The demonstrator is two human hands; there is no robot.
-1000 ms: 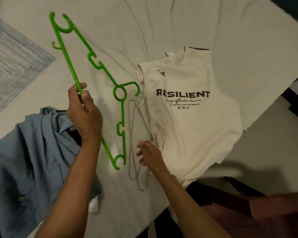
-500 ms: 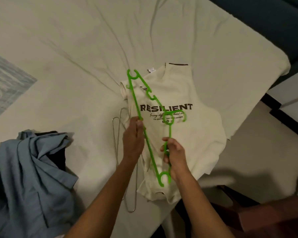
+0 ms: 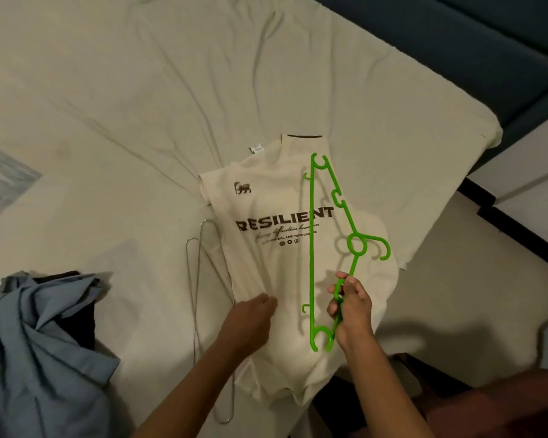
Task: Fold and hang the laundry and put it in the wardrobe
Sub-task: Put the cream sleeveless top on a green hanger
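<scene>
Cream T-shirt (image 3: 285, 279) printed with "RESILIENT" lies flat on a wrinkled pale bedsheet (image 3: 140, 105), at the centre of the view, its neck toward 12 o'clock and its hem over the bed's near edge at 6 o'clock. Right hand (image 3: 350, 311), at about 5 o'clock, grips 1 arm of a green plastic hanger (image 3: 310, 248) with curled fingers; the hanger is over the shirt's right half, its hook pointing toward 3 o'clock. Left hand (image 3: 250, 324), near 6 o'clock, rests on the shirt's lower left part, fingers bent down into the fabric; whether it pinches the cloth I cannot tell. 2 wire hangers (image 3: 196, 295) lie partly under the shirt's left edge. Crumpled blue garment (image 3: 35, 358) sits at 8 o'clock.
</scene>
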